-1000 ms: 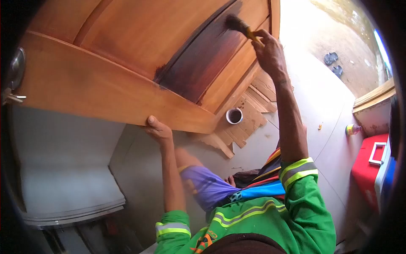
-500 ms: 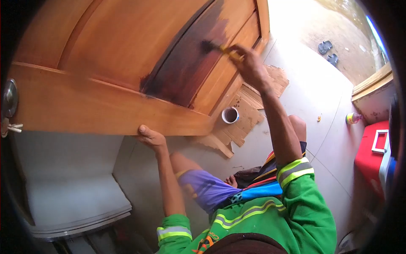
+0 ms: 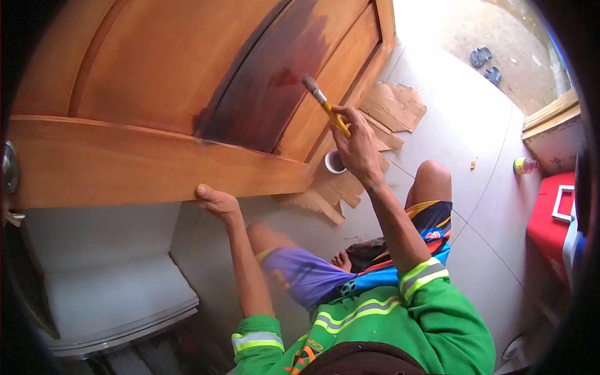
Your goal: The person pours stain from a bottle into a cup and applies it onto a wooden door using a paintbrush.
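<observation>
A wooden panel door [image 3: 156, 69] fills the upper left, with dark wet-looking stain [image 3: 250, 103] over part of one panel. My left hand [image 3: 217, 203] grips the door's near edge, thumb on top and fingers hidden beneath. My right hand [image 3: 357, 145] is closed round the yellow handle of a paintbrush [image 3: 325, 105]. The brush's dark bristles point up and left, close to the stained panel; I cannot tell if they touch it. Partly behind my right hand, a white cup of dark liquid [image 3: 329, 164] stands on torn cardboard [image 3: 337, 190].
More cardboard [image 3: 394, 106] lies on the tiled floor [image 3: 462, 112]. A small bottle [image 3: 524, 165] and a red cooler box [image 3: 550, 215] stand at the right. Sandals [image 3: 481, 57] lie outside the doorway. White sheets [image 3: 119, 300] are stacked at the lower left. A door knob [image 3: 10, 167] sticks out at the far left.
My right hand has drawn the paintbrush down from the stained panel, toward the cup, and the brush is sharper now. My left hand keeps its grip while the view shifts slightly.
</observation>
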{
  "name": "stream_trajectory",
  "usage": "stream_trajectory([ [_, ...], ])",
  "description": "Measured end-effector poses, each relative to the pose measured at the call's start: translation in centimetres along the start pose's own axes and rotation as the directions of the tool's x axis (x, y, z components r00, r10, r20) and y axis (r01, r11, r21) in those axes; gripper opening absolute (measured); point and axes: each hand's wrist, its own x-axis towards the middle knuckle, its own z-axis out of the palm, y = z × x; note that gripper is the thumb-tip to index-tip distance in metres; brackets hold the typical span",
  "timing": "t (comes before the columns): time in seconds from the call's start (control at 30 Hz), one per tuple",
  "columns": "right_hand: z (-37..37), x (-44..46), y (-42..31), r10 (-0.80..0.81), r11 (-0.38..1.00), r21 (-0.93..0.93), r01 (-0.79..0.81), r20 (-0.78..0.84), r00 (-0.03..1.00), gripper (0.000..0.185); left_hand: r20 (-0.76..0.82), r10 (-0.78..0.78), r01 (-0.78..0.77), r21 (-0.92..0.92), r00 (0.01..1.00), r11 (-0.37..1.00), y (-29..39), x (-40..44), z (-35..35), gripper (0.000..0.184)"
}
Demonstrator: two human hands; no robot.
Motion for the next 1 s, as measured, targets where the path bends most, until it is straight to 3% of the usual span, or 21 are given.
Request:
stream_trajectory([
  [0.03, 1.3, 0.5, 1.9, 0.032, 0.999, 0.018, -0.031, -0.044, 0.999, 0.029, -0.034, 0.023, -0.023, -0.013, 0.999, 1.000, -0.2, -0.1, 0.3, 0.084],
  [0.13, 5.7, -4.0, 3.8, -0.142, 0.989, 0.078, 0.129, 0.189, 0.972, 0.028, -0.015, 0.054, -0.055, -0.067, 0.998, 0.996, -1.8, 0.0, 0.4, 0.084],
  [0.17, 5.8, -5.6, 2.8, -0.081, 0.997, 0.020, 0.078, 0.301, 0.950, 0.028, -0.050, 0.061, -0.061, -0.004, 0.997, 0.998, -1.1, 0.1, 0.3, 0.082],
  [0.23, 3.6, -6.1, 1.7, -0.070, 0.996, -0.013, 0.088, 0.500, 0.863, 0.029, -0.106, 0.073, -0.060, 0.125, 0.992, 0.990, 0.1, -0.2, 0.3, 0.080],
  [0.3, 0.6, -3.0, 2.2, -0.179, 0.978, 0.024, 0.208, 0.617, 0.766, 0.029, -0.063, 0.061, -0.057, 0.062, 0.996, 0.996, 0.1, -0.1, 0.3, 0.080],
  [0.33, 0.1, -0.9, 3.5, -0.160, 0.985, 0.061, 0.160, 0.664, 0.730, 0.030, -0.042, 0.055, -0.054, 0.028, 0.998, 0.998, 0.2, -0.1, 0.4, 0.080],
  [0.37, 0.0, 1.3, 4.5, -0.149, 0.984, 0.025, 0.178, 0.667, 0.730, 0.031, -0.050, 0.069, -0.068, 0.027, 0.996, 0.997, 0.2, -0.1, 0.6, 0.080],
  [0.4, -0.8, 3.5, 3.3, 0.044, 0.993, -0.114, 0.042, 0.662, 0.748, 0.030, -0.058, 0.084, -0.083, 0.025, 0.995, 0.996, 0.2, -0.1, 0.8, 0.080],
  [0.43, -1.1, 5.3, 4.7, -0.080, 0.991, -0.043, 0.128, 0.578, 0.812, 0.029, -0.069, 0.098, -0.097, 0.027, 0.993, 0.995, 0.3, -0.1, 0.8, 0.081],
  [0.47, -2.4, 5.9, 3.7, -0.008, 0.990, -0.116, 0.080, 0.518, 0.855, 0.029, -0.044, 0.058, -0.057, 0.024, 0.997, 0.998, 0.1, -0.2, 0.6, 0.081],
  [0.53, -3.6, 5.7, 5.1, 0.006, 0.998, -0.056, 0.010, 0.280, 0.960, 0.029, -0.007, -0.028, 0.028, 0.023, 1.000, 0.999, -0.6, -0.3, 0.1, 0.083],
  [0.6, -5.3, 4.2, 5.2, 0.046, 0.987, -0.162, -0.020, 0.159, 0.986, 0.030, -0.102, 0.077, -0.074, 0.036, 0.992, 0.997, -0.8, 0.0, 0.5, 0.082],
  [0.63, -6.0, 3.6, 5.5, 0.053, 0.968, -0.251, -0.001, 0.200, 0.978, 0.029, -0.143, 0.129, -0.123, 0.049, 0.981, 0.991, -1.0, 0.1, 0.7, 0.081],
  [0.7, -6.6, 2.5, 6.2, 0.095, 0.904, -0.427, 0.035, 0.279, 0.956, 0.027, -0.054, 0.068, -0.065, 0.058, 0.996, 0.996, -4.8, 0.0, 0.1, 0.083],
  [0.73, -6.6, 2.4, 4.5, 0.260, 0.822, -0.569, -0.004, 0.370, 0.892, 0.025, -0.032, 0.052, -0.050, 0.045, 0.998, 0.998, -5.5, -0.3, 0.1, 0.084],
  [0.83, -2.8, 2.8, 4.3, 0.376, 0.671, -0.739, 0.065, 0.414, 0.829, 0.020, -0.025, 0.033, -0.034, -0.028, 0.999, 0.999, -3.8, 0.1, 0.8, 0.087],
  [0.97, 3.9, 2.9, 8.2, 0.329, 0.510, -0.741, 0.437, 0.638, 0.696, 0.019, -0.044, 0.010, -0.017, -0.154, 0.999, 0.988, -3.1, 0.0, 2.1, 0.089],
  [1.0, 5.1, 2.8, 9.5, 0.335, 0.496, -0.732, 0.467, 0.657, 0.675, 0.018, -0.045, 0.013, -0.020, -0.169, 0.999, 0.985, -2.6, 0.2, 2.1, 0.088],
])
